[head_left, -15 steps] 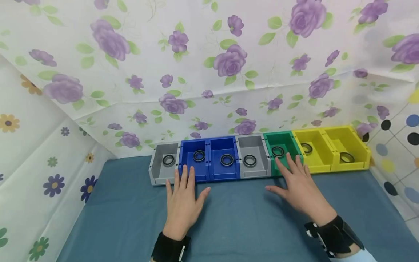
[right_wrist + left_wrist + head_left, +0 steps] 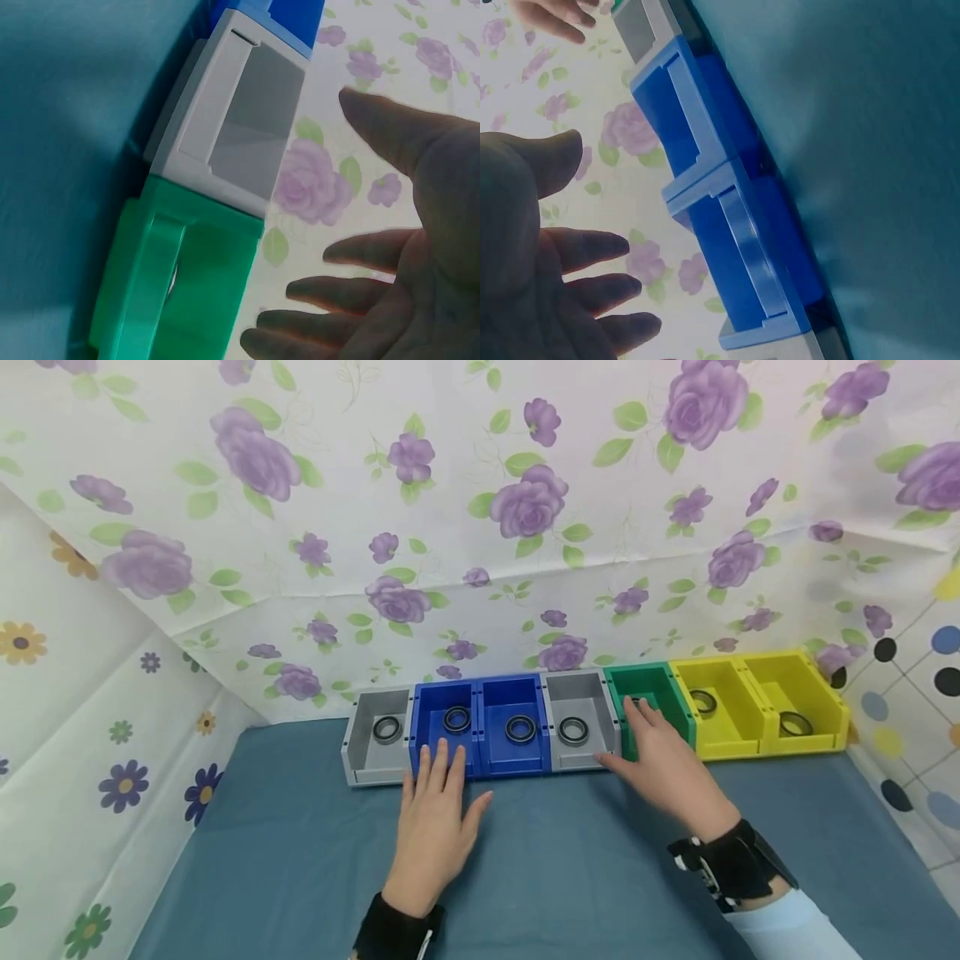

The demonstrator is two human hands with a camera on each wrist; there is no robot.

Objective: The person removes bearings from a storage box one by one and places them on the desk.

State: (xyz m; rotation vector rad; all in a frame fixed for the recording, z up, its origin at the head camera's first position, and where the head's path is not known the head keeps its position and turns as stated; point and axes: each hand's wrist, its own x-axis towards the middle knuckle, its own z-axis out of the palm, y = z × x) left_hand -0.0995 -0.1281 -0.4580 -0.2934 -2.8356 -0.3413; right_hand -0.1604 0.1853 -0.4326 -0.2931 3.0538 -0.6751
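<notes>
My right hand [image 2: 667,768] hovers over the front of the green bin [image 2: 660,681], fingers extended and thumb spread toward the neighbouring grey bin [image 2: 581,689]. Its fingers mostly hide the ring-shaped bearing inside the green bin. My left hand [image 2: 432,843] holds nothing, its straight fingertips overlapping the front edge of the left blue bin [image 2: 442,693] in the head view. A black-and-silver bearing [image 2: 457,709] lies in that bin. In the right wrist view, the right hand's fingers [image 2: 352,289] are apart with nothing between them.
The bins stand in one row against the flowered backdrop [image 2: 525,602]: a grey bin [image 2: 371,760] at the left end, another blue bin [image 2: 512,693], and yellow bins [image 2: 720,739] at the right. Each of these also contains a bearing. A blue cloth [image 2: 555,860] covers the table.
My right hand has shifted left and forward, its fingers now covering most of the bearing in the green bin. The left hand has drifted slightly to the right.
</notes>
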